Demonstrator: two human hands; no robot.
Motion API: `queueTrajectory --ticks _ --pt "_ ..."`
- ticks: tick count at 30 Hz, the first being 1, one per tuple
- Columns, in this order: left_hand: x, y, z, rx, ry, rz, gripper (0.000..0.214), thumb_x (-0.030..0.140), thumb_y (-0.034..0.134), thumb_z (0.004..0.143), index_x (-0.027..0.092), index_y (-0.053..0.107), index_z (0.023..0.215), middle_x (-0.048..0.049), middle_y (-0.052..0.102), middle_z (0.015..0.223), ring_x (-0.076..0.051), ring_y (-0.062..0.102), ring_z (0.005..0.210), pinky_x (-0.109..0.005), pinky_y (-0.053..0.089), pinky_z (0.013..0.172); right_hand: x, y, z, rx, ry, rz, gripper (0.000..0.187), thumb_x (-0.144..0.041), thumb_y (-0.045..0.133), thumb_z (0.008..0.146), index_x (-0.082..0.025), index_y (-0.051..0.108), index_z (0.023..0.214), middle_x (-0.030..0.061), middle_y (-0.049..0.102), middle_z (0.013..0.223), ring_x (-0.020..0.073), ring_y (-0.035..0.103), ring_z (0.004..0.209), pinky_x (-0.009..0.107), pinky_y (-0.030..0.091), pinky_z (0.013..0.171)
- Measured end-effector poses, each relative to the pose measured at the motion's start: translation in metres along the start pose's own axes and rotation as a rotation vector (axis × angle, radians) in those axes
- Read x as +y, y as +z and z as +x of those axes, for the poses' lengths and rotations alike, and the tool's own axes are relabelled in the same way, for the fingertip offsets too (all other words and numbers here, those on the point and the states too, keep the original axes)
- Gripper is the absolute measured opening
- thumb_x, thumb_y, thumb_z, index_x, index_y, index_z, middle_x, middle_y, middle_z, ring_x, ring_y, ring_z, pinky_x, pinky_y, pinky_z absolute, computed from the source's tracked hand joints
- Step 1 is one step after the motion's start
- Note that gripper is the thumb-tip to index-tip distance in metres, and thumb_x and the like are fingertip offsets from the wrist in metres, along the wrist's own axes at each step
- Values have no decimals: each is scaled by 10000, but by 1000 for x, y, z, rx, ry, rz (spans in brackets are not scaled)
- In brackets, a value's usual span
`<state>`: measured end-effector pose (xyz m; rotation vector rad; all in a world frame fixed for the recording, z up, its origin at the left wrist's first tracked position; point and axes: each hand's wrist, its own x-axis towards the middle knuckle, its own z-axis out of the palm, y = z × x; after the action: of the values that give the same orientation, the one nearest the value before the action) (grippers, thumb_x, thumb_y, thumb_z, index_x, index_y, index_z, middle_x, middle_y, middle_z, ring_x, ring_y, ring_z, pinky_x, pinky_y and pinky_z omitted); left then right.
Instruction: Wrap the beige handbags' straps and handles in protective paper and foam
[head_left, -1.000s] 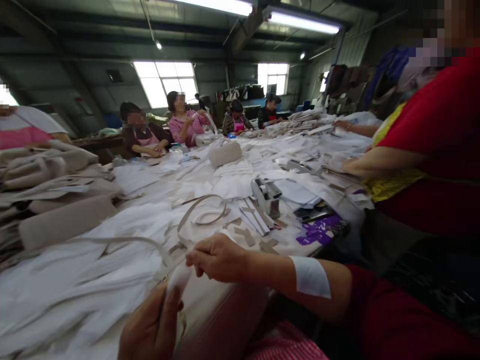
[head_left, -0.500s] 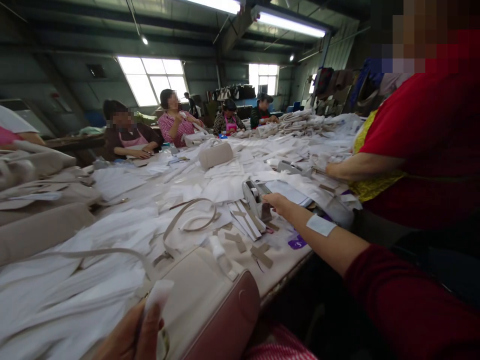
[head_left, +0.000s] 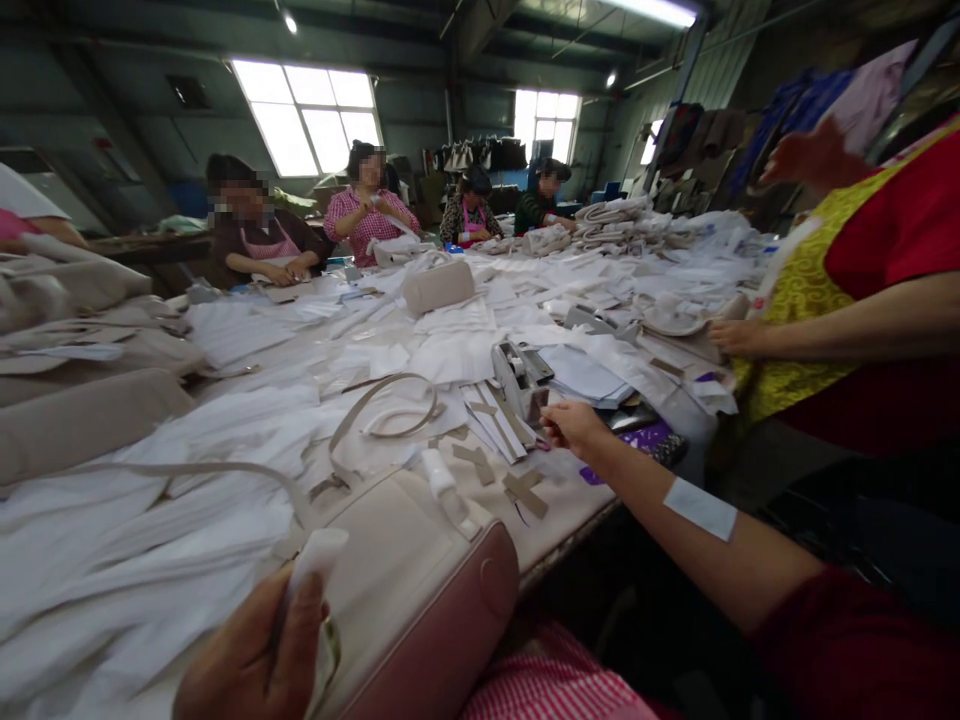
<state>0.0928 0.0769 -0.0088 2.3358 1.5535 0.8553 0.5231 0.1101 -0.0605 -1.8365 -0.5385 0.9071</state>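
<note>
A cream handbag (head_left: 405, 540) with a pinkish-brown side panel lies on the near edge of the table, close to my lap. My left hand (head_left: 251, 640) is closed around a white foam wrap (head_left: 321, 560) at the near end of the bag. Another white-wrapped piece (head_left: 442, 485) stands at the bag's far end. My right hand (head_left: 574, 428) is pinched just in front of a grey tape dispenser (head_left: 517, 375); what its fingertips hold is too small to make out. A cream strap (head_left: 349, 420) curls behind the bag.
White wrapping sheets (head_left: 165, 520) cover much of the table. Brown strips (head_left: 525, 492) lie right of the bag. Cream bags (head_left: 82, 420) are piled at left. A co-worker in a yellow apron (head_left: 802, 310) stands at right; other people sit across the table.
My right hand has drawn back from the tape dispenser toward me. My left hand stays on the foam wrap. The co-worker at right has raised one hand, and the view has turned slightly.
</note>
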Motion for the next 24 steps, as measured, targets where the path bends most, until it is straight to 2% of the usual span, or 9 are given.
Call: queueTrajectory --ticks 5,8,10,11,14,16,18,20,24 --pt "11 -3 -1 122 110 36 317 445 478 952 215 693 993 -27 744 808 -175 677 677 -252 481 604 10 6 -15 13 -8 32 197 -276 622 926 -111 606 820 -31 567 666 48 464 470 170 390 419" --pt "19 -4 -3 153 144 72 241 335 485 968 189 677 958 -36 706 764 -172 650 684 -266 456 650 -7 16 -47 -103 -124 81 233 -273 691 845 -135 577 697 -30 539 578 45 411 424 178 323 376" --pt "21 -4 -4 169 143 103 225 295 484 969 182 668 905 -31 676 718 -176 633 677 -277 443 657 -26 32 -81 -279 -204 117 232 -317 768 754 -146 616 717 -13 594 611 56 455 452 184 344 392" --pt "21 -4 -5 172 145 126 223 289 482 968 175 666 917 -38 676 732 -183 635 693 -284 444 666 -36 43 -101 -417 -275 144 248 -346 782 733 -142 641 725 -5 607 610 60 467 454 185 346 394" --pt "24 -5 -8 157 141 228 232 293 473 965 163 665 957 -55 681 778 -205 639 716 -306 436 649 -62 83 -169 -761 -343 129 288 -411 766 742 -148 659 694 -1 624 590 57 476 438 180 339 398" --pt "28 -6 -11 141 141 296 236 293 461 966 171 661 936 -54 677 779 -209 632 695 -315 414 606 -70 109 -207 -910 -386 89 315 -413 740 761 -149 632 624 -11 595 540 54 461 424 183 335 400" --pt "32 -8 -15 139 151 351 247 284 442 972 180 650 890 -50 670 769 -209 622 672 -322 390 576 -70 131 -229 -928 -385 62 332 -410 726 758 -151 609 587 -19 568 502 57 449 414 187 327 394" --pt "34 -9 -18 144 174 403 261 270 426 980 189 634 845 -43 653 737 -206 605 644 -329 365 556 -65 146 -236 -860 -344 34 340 -409 716 742 -154 584 559 -25 541 468 58 433 397 189 305 378" --pt "33 -9 -22 170 261 473 219 235 455 974 201 620 834 -28 616 686 -210 580 603 -339 326 532 -55 157 -235 -728 -268 -37 320 -387 699 713 -166 545 541 -35 518 436 57 411 375 187 277 362"
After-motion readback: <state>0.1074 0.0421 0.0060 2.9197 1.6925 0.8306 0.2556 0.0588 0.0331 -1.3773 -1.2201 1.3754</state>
